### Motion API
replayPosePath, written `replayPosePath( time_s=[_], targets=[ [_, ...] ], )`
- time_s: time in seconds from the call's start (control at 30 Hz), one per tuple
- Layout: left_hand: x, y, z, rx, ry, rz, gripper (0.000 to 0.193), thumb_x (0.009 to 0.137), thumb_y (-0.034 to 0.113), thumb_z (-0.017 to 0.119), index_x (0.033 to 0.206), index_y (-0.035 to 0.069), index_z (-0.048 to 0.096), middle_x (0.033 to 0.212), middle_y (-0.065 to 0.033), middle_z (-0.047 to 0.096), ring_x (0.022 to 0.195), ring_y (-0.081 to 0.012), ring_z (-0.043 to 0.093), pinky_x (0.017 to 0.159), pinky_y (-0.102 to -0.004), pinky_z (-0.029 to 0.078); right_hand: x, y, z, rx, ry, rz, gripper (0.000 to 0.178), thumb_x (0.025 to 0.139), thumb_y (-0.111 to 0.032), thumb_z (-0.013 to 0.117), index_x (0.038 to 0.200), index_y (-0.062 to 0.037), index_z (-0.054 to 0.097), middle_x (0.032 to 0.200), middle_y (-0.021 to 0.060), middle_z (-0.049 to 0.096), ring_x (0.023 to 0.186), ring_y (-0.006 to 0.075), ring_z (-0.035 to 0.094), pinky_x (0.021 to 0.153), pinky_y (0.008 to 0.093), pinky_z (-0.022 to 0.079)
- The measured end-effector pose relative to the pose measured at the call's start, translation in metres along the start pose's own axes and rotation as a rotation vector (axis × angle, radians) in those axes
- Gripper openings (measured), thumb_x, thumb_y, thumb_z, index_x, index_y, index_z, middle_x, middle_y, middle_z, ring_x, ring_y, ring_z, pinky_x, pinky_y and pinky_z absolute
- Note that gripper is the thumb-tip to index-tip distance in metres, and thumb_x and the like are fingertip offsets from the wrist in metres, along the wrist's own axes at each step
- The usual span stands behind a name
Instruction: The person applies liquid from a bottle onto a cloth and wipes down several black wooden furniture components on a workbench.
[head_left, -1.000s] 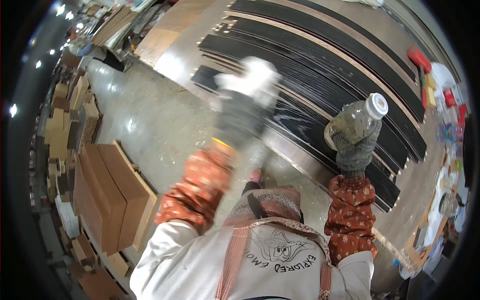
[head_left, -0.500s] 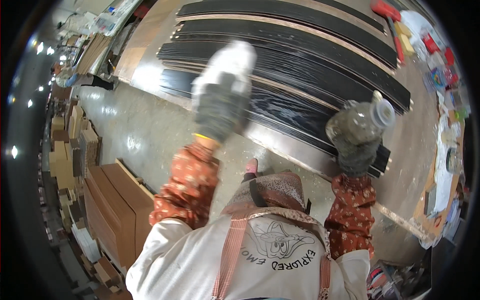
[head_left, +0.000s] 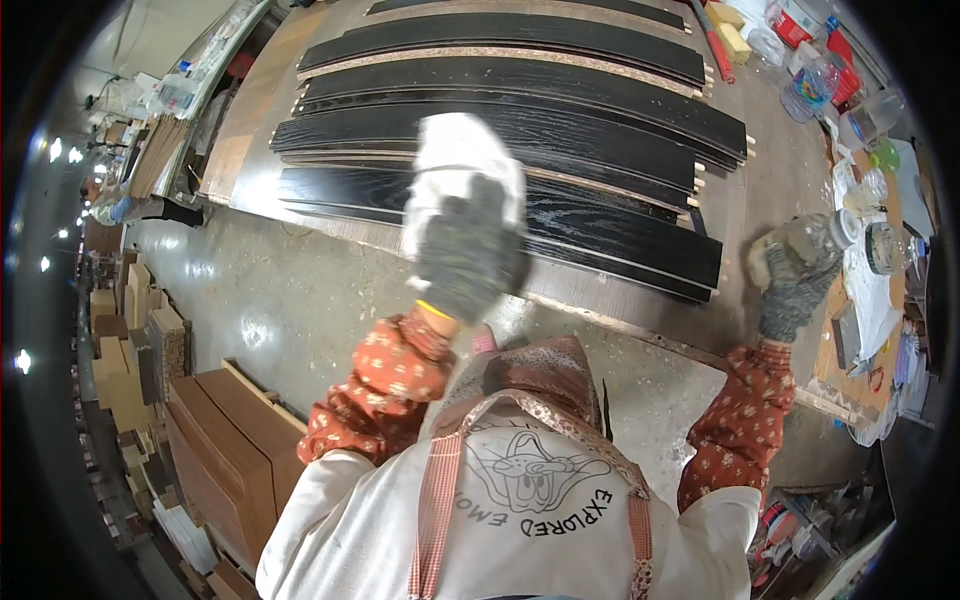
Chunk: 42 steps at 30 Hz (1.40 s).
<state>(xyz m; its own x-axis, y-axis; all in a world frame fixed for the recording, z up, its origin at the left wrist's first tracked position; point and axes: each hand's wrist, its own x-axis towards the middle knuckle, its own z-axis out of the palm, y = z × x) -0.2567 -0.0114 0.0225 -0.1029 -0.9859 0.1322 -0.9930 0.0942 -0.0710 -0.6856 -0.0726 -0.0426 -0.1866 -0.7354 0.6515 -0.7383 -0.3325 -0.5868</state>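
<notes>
In a grey knit glove, my left hand (head_left: 465, 250) is closed on a white cloth (head_left: 458, 150), which lies over the nearest black wood-grain board (head_left: 620, 235). My right hand (head_left: 795, 290), gloved alike, grips a clear plastic bottle (head_left: 815, 238) to the right of the boards. The bottle is tilted, its pale mouth or cap pointing up and right; its contents cannot be made out. Several more black boards (head_left: 520, 75) lie side by side across the table, with small pale pegs at their ends. The cloth hides part of the near boards.
The worktable (head_left: 260, 130) has its near edge in front of me. On its right stand plastic jars (head_left: 810, 88), yellow sponges (head_left: 733, 40), a red-handled tool (head_left: 716, 45) and white sheeting (head_left: 868, 290). Brown panels (head_left: 225, 440) are stacked at the left; a person (head_left: 150, 208) is far left.
My right hand has carried the bottle right, off the boards. My left hand and cloth have shifted slightly right and down along the near boards. The view has shifted.
</notes>
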Motion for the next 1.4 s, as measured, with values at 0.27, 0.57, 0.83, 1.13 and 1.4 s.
replayPosePath(
  time_s=[0.27,0.57,0.83,1.13,1.4],
  targets=[
    [0.002,0.026,-0.009,-0.141,0.147,0.233,0.058,0.080,0.029,0.065,0.132,0.007,0.048,0.140,-0.0139,0.045,0.094,-0.0332,0.058,0.071,-0.0412,0.051,-0.012,0.065,-0.013,-0.013,-0.001,0.308,0.076,0.070,-0.017,0.080,0.131,-0.0010,0.038,0.124,0.0130,0.051,0.110,0.0219,0.051,0.098,0.0314,0.039],
    [0.000,0.100,0.026,0.042,0.414,0.282,0.054,0.076,0.028,0.058,0.119,-0.005,0.054,0.123,-0.0258,0.051,0.084,-0.0321,0.057,0.064,-0.0449,0.046,-0.025,-0.169,0.015,0.077,-0.204,-0.131,0.045,0.089,-0.019,0.060,0.128,-0.0024,0.048,0.125,0.0168,0.053,0.113,0.0314,0.054,0.094,0.0421,0.045],
    [-0.001,-0.087,0.008,0.065,0.109,-0.031,0.039,0.085,0.030,0.053,0.119,0.010,0.057,0.116,-0.0163,0.055,0.087,-0.0336,0.056,0.071,-0.0481,0.047,-0.018,-0.180,0.080,-0.326,-0.442,-0.461,0.038,0.086,-0.028,0.063,0.120,-0.0119,0.059,0.107,0.0107,0.063,0.097,0.0318,0.059,0.089,0.0460,0.044],
    [0.006,-0.201,0.024,0.061,0.017,-0.334,0.033,0.083,0.029,0.057,0.112,0.014,0.059,0.098,-0.0123,0.061,0.085,-0.0302,0.061,0.070,-0.0510,0.050,-0.013,-0.188,0.080,-0.298,-0.508,-0.426,0.033,0.086,-0.021,0.062,0.116,-0.0070,0.062,0.110,0.0113,0.064,0.099,0.0307,0.059,0.094,0.0435,0.043],
    [-0.009,-0.271,0.034,-0.296,0.310,-0.277,0.046,0.082,0.030,0.064,0.126,0.020,0.055,0.108,-0.0105,0.064,0.100,-0.0295,0.058,0.088,-0.0413,0.045,-0.023,-0.175,0.081,-0.366,-0.526,-0.316,0.030,0.090,-0.018,0.058,0.118,-0.0090,0.062,0.113,0.0096,0.063,0.106,0.0293,0.057,0.096,0.0418,0.041]
  ],
)
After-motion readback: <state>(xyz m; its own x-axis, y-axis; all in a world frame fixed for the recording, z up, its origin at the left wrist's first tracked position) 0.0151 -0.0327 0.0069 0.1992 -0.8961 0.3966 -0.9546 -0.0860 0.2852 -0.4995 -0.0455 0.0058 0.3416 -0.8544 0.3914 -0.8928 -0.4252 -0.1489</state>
